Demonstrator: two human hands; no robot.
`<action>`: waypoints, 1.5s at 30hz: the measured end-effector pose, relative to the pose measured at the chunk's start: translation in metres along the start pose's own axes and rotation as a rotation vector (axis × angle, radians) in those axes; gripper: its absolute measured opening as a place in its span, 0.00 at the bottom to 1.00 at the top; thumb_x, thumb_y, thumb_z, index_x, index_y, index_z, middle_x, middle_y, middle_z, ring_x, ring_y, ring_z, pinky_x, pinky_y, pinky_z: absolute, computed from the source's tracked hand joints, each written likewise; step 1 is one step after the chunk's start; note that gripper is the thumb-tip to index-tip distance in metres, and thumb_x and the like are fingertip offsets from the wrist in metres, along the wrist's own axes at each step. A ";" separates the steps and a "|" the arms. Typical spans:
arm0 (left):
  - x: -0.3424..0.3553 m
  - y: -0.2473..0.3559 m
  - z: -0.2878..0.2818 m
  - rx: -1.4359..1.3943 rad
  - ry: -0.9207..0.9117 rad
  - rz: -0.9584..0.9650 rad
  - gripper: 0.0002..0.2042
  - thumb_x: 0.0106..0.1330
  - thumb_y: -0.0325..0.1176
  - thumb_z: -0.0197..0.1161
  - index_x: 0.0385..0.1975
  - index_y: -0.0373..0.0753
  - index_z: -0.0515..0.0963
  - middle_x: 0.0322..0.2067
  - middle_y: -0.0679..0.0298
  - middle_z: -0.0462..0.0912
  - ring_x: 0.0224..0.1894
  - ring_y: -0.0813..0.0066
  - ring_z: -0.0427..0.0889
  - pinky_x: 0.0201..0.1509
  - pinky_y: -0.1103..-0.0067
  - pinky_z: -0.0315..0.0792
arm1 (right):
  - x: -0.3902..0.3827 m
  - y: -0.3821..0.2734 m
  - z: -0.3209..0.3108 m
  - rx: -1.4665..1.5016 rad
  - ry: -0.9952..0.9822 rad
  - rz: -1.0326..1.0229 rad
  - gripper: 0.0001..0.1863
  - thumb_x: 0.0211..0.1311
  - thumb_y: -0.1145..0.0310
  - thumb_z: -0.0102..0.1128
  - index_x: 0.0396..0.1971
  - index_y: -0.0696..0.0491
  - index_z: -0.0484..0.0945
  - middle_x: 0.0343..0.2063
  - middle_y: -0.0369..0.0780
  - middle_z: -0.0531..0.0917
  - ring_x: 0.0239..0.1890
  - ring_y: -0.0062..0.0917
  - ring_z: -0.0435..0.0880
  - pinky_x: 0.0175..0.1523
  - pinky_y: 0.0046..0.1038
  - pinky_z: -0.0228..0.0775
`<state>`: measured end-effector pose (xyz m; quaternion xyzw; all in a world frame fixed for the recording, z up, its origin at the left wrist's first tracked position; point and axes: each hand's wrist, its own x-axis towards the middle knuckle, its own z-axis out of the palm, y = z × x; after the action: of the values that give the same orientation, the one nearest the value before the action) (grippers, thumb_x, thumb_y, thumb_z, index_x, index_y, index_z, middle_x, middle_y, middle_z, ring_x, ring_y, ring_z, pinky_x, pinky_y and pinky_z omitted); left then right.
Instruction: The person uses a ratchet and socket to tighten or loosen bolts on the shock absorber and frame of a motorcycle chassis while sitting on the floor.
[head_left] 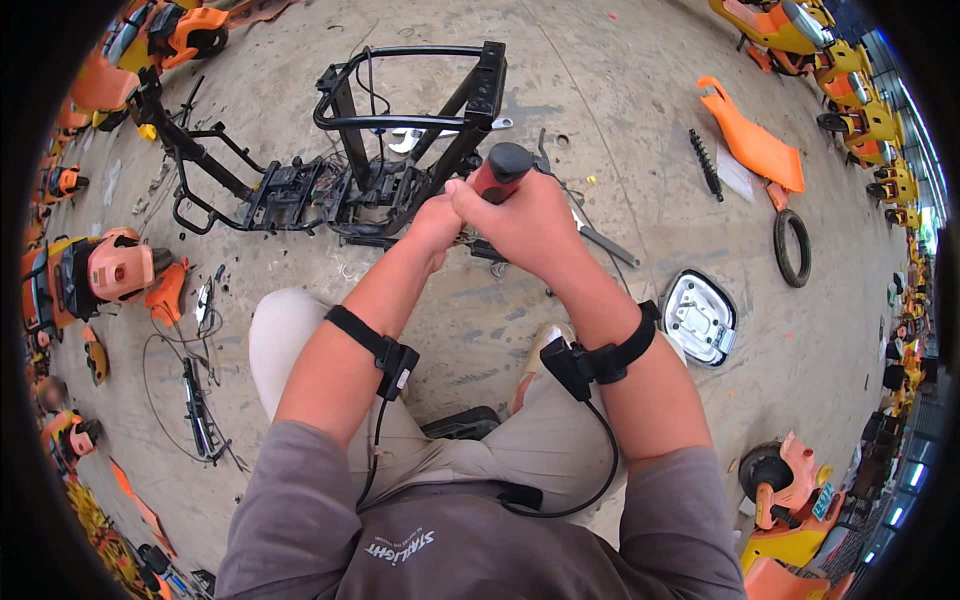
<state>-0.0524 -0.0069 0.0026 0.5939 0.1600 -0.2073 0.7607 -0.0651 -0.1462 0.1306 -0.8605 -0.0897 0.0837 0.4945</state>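
Observation:
My right hand (535, 225) is wrapped round a tool's thick red-and-black handle (498, 172). The handle's black end points up towards me, and the tool's working end is hidden below my hands. Close beside it, my left hand (437, 225) is closed with its fingers curled at the lower part of the tool; what they grip is hidden. Just beyond both hands a bare black scooter frame (347, 130) stands on the concrete floor, with brackets and cables in its middle. An adjustable wrench (405, 140) lies behind the frame's tubes.
Right of my hands lie a long metal tool (607, 246), a black coil spring (705, 165), an orange body panel (755, 140), a tyre (792, 248) and a silver-white casing (698, 318). On the left are cables and a slim black part (196, 408). Orange and yellow scooters (120, 265) line both sides.

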 end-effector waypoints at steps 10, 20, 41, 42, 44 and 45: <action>-0.009 0.010 -0.012 0.098 -0.061 -0.188 0.15 0.76 0.47 0.50 0.45 0.45 0.79 0.38 0.71 0.82 0.35 0.81 0.74 0.46 0.74 0.69 | -0.017 0.054 -0.039 0.158 0.104 0.195 0.21 0.56 0.51 0.71 0.29 0.56 0.84 0.23 0.36 0.84 0.28 0.20 0.80 0.37 0.27 0.73; -0.003 0.001 -0.005 0.077 -0.003 -0.174 0.15 0.75 0.47 0.51 0.49 0.46 0.77 0.40 0.70 0.81 0.40 0.78 0.77 0.51 0.68 0.69 | -0.007 0.031 -0.021 0.180 0.065 0.111 0.21 0.57 0.48 0.68 0.31 0.55 0.84 0.25 0.39 0.86 0.29 0.25 0.83 0.39 0.29 0.74; 0.000 0.003 -0.002 0.165 0.028 -0.146 0.14 0.74 0.47 0.55 0.42 0.43 0.79 0.34 0.71 0.82 0.34 0.83 0.74 0.43 0.80 0.67 | -0.027 0.067 -0.048 0.115 0.122 0.326 0.24 0.57 0.47 0.70 0.28 0.58 0.83 0.23 0.37 0.83 0.27 0.21 0.79 0.37 0.27 0.72; 0.004 -0.001 -0.002 0.175 0.031 -0.125 0.14 0.74 0.47 0.55 0.42 0.43 0.79 0.35 0.71 0.82 0.35 0.82 0.74 0.44 0.79 0.67 | -0.026 0.065 -0.046 0.117 0.125 0.291 0.24 0.57 0.47 0.69 0.28 0.58 0.83 0.23 0.37 0.83 0.27 0.22 0.80 0.37 0.27 0.72; 0.006 -0.004 -0.003 0.189 0.039 -0.103 0.14 0.74 0.47 0.55 0.43 0.43 0.79 0.36 0.70 0.82 0.36 0.82 0.74 0.46 0.78 0.67 | -0.022 0.056 -0.036 0.126 0.140 0.238 0.24 0.57 0.47 0.69 0.29 0.57 0.83 0.24 0.38 0.84 0.28 0.22 0.81 0.37 0.28 0.73; 0.007 -0.006 -0.002 0.165 0.056 -0.098 0.14 0.73 0.47 0.56 0.37 0.42 0.78 0.34 0.68 0.82 0.36 0.79 0.74 0.49 0.76 0.64 | -0.020 0.050 -0.031 0.133 0.157 0.188 0.24 0.56 0.47 0.70 0.29 0.57 0.83 0.24 0.38 0.84 0.28 0.23 0.82 0.37 0.28 0.73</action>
<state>-0.0494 -0.0071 -0.0068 0.6515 0.1925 -0.2400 0.6934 -0.0733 -0.2019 0.1035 -0.8343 0.0361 0.0681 0.5459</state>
